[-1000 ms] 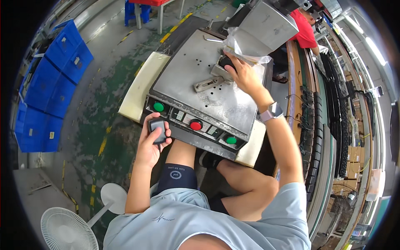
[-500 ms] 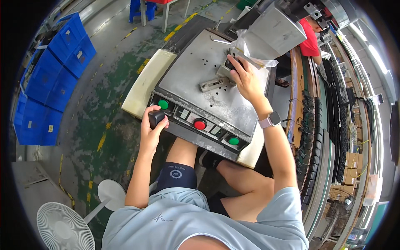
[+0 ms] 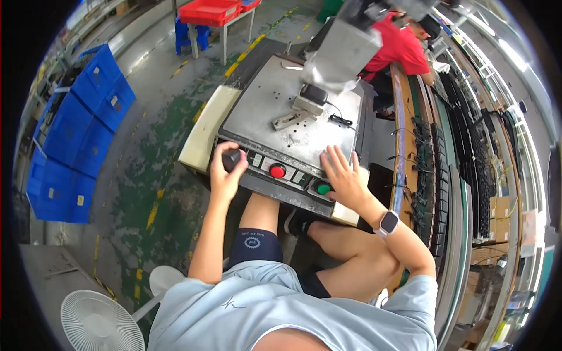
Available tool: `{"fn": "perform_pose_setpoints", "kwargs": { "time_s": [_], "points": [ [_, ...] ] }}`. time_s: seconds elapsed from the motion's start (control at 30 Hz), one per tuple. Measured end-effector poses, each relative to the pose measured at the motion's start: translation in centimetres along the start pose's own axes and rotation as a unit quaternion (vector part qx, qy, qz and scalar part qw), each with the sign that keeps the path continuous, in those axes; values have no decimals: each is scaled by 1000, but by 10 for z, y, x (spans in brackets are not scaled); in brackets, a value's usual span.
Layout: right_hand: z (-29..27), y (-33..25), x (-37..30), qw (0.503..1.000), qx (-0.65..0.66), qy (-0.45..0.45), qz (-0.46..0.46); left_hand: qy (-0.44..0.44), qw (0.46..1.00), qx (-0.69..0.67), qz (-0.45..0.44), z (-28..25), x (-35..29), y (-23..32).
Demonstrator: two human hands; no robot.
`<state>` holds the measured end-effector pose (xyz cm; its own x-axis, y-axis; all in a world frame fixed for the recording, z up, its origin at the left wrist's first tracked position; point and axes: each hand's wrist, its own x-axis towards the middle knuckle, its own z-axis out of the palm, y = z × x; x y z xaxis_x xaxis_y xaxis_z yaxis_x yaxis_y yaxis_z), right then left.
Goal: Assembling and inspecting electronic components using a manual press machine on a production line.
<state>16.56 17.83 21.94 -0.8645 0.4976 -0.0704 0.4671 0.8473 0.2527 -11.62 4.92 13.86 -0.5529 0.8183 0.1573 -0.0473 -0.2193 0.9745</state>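
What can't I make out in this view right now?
Head view:
Front panel: left end behind the left hand and its black block.
Whether the right hand presses the green button: too small to tell.
Machine head: blurred, top cut off by the upper edge.
White fan: bottom cut off by the lower edge.

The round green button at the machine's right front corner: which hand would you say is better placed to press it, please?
The right hand, I'd judge: it lies beside the green button and seems to hold nothing, while the left hand is farther away, holding a black boxy piece.
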Motion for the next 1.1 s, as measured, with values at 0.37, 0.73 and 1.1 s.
{"fn": "perform_pose_setpoints", "kwargs": {
  "time_s": [0.37, 0.73, 1.1],
  "points": [
    [-109, 13, -97, 636, 755, 131, 98, -318, 943, -82, 46, 97, -48, 119],
    [-51, 124, -572, 627, 56, 46, 775, -444, 887, 26, -121, 84, -93, 29],
    [27, 13, -461, 684, 112, 64, 718, -446, 884, 28, -135, 107, -74, 41]
  ]
}}
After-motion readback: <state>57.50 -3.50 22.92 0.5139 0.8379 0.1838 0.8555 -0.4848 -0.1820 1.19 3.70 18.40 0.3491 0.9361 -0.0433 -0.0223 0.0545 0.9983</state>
